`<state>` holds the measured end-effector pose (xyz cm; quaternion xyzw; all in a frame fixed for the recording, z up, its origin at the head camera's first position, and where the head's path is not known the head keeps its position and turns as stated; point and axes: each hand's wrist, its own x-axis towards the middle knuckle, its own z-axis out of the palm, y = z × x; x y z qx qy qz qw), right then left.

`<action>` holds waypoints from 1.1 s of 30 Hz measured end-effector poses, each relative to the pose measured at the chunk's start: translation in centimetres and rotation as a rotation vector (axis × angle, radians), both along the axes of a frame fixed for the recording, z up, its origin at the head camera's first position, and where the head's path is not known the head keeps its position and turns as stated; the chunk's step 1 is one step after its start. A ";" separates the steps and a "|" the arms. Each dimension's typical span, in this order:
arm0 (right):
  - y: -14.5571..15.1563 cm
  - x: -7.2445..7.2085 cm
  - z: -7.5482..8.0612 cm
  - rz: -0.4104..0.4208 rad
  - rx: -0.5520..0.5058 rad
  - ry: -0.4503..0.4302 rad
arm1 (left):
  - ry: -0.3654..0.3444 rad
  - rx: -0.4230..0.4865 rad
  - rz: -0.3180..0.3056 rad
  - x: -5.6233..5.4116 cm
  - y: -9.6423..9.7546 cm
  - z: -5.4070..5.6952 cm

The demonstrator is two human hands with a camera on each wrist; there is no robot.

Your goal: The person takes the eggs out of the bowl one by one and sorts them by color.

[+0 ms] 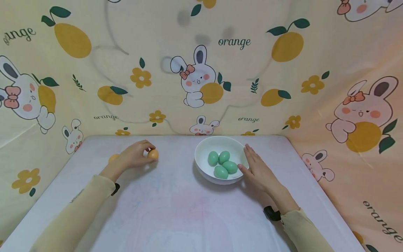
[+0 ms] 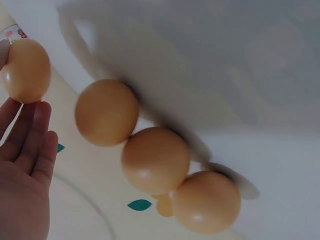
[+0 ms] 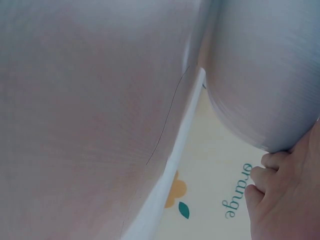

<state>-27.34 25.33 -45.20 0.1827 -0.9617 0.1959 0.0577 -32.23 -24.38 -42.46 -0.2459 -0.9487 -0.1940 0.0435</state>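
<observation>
My left hand (image 1: 138,154) pinches an orange-brown egg (image 1: 153,154) between thumb and fingers at the table's left. The left wrist view shows this held egg (image 2: 29,75) above the fingers. Behind the left wrist another brown egg (image 1: 113,157) peeks out in the head view. Three brown eggs (image 2: 156,160) rest in a row on the table in the left wrist view. A white bowl (image 1: 201,169) with several green eggs (image 1: 221,172) in it stands right of centre. Against the bowl's right side rests my right hand (image 1: 258,170), its fingers straight; the right wrist view shows it touching the bowl's outside (image 3: 265,75).
The white table (image 1: 176,210) ends at a back edge right behind the bowl. Cream cloth (image 1: 239,70) printed with rabbits and oranges hangs behind it and along both sides. Dark bands (image 1: 272,213) sit on both wrists.
</observation>
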 end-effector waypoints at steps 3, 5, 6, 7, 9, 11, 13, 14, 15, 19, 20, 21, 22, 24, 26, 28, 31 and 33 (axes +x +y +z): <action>0.0 0.0 0.0 -0.002 -0.001 -0.002 | -0.008 -0.026 0.009 -0.1 -0.4 -0.2; 0.0 0.0 0.0 -0.002 -0.002 -0.002 | -0.008 -0.044 0.006 -0.2 -0.6 -0.3; 0.0 0.1 0.0 -0.002 -0.003 -0.002 | -0.010 -0.053 0.003 -0.2 -0.7 -0.3; 0.0 0.1 0.0 -0.002 -0.002 -0.001 | -0.016 -0.061 0.003 -0.3 -0.8 -0.4; 0.0 0.1 0.0 0.000 -0.001 0.000 | -0.024 -0.078 0.002 -0.4 -1.0 -0.5; -0.1 0.1 0.0 -0.001 0.002 -0.002 | -0.025 -0.095 -0.008 -0.5 -1.2 -0.6; -0.1 0.1 0.0 -0.002 0.004 -0.003 | -0.028 -0.106 -0.010 -0.6 -1.3 -0.7; -0.1 0.1 0.1 -0.003 0.005 -0.005 | -0.029 -0.109 -0.010 -0.6 -1.4 -0.7; -0.1 0.1 0.1 -0.005 0.006 -0.006 | -0.029 -0.113 -0.010 -0.6 -1.5 -0.8; -0.1 0.1 0.1 -0.005 0.008 -0.004 | -0.033 -0.116 -0.004 -0.7 -1.6 -0.9; -0.1 0.1 0.1 -0.004 0.008 -0.003 | -0.032 -0.117 -0.001 -0.7 -1.6 -0.9; -0.1 0.1 0.1 -0.003 0.009 -0.001 | -0.031 -0.118 -0.001 -0.7 -1.6 -0.9; -0.1 0.1 0.1 -0.002 0.008 0.000 | -0.030 -0.118 -0.001 -0.7 -1.6 -0.9; -0.1 0.1 0.1 -0.001 0.007 0.003 | -0.021 -0.122 -0.007 -0.7 -1.6 -0.9; -0.1 0.1 0.1 0.000 0.005 0.004 | -0.018 -0.127 -0.010 -0.6 -1.6 -0.9; -0.1 0.1 0.1 0.000 0.003 0.003 | -0.020 -0.132 -0.012 -0.6 -1.7 -0.8; -0.1 0.1 0.1 0.000 0.005 0.000 | -0.031 -0.144 -0.009 -0.6 -1.7 -0.8; 0.0 0.1 0.1 0.000 0.006 -0.003 | -0.040 -0.149 -0.005 -0.6 -1.7 -0.8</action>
